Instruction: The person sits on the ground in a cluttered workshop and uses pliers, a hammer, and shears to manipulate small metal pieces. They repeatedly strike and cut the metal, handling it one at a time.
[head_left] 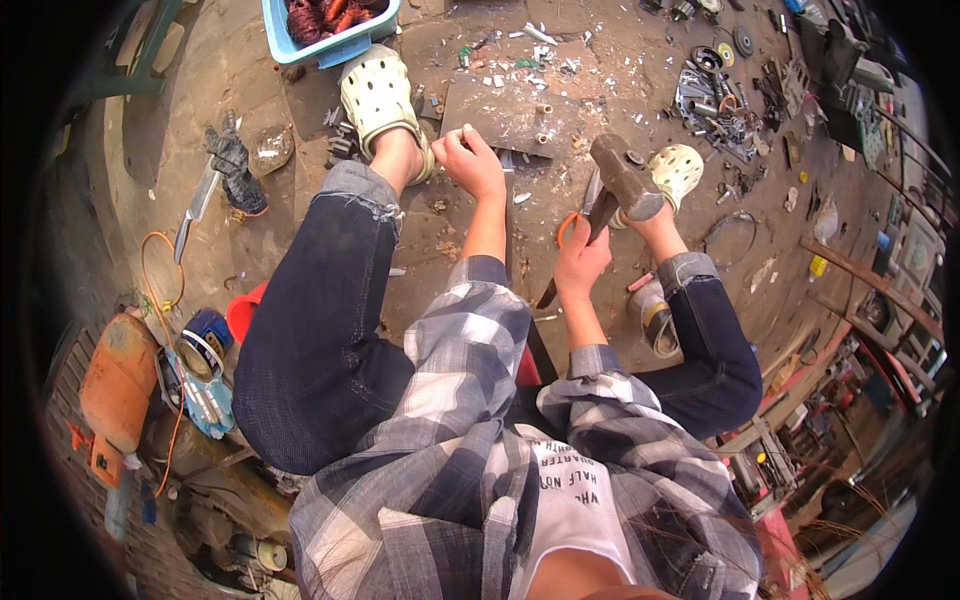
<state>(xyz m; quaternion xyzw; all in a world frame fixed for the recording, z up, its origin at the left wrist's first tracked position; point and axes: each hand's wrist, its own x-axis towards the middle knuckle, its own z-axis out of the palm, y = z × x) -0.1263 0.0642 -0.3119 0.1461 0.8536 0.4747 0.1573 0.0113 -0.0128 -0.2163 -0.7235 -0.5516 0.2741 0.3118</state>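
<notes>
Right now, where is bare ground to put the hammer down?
Free: the dirt between the left foot and the glove. Crowded: white scraps above the metal plate, scrap parts at upper right. The right hand holds the hammer; the left hand rests on the plate.

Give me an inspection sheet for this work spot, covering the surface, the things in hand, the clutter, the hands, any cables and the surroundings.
Surface: dirt ground with a flat metal plate lying on it, littered with small scraps.
Job's things: a hammer, head raised above the plate; a thin metal piece under the other hand, too small to tell more.
Clutter: a knife beside a dark glove, a blue basket of reddish wire, a pile of metal parts.
Hands: right hand closed on the hammer handle; left hand pinching the metal piece at the plate edge.
Cables: an orange cord looped at the left.
Surroundings: an orange tool and a blue tool at the left; rusty bars at the right.
</notes>
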